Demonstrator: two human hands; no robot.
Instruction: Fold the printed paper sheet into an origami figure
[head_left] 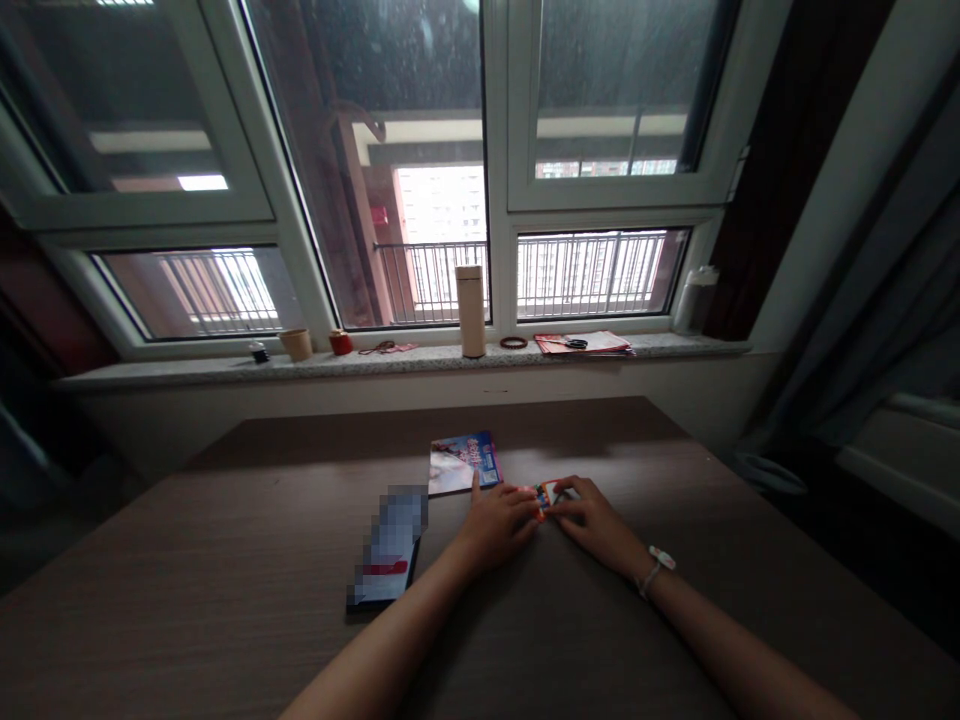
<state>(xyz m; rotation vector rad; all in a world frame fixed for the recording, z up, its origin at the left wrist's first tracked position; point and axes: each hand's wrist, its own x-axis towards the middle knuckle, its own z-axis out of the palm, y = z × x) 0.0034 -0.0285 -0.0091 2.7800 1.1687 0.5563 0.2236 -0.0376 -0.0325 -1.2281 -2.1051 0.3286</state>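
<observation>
A small colourful card (541, 500) with an orange edge and a white part lies on the brown table, mostly covered by my hands. From the left, my left hand (495, 525) rests flat over it, fingers stretched out and pressing on its surface. My right hand (589, 515) pinches the card's right side between thumb and fingers. What the right fingertips hold beyond the card is too small to make out. Just beyond my left hand lies a blue and pink printed booklet (459, 465), close to its raised finger.
Left of my forearm lies a phone (390, 550), its screen blurred. Along the stone windowsill (420, 363) stand a beige flask (471, 310), a tan cup (297, 345), a red spool (340, 343), and papers (600, 345) with scissors (576, 343) on top.
</observation>
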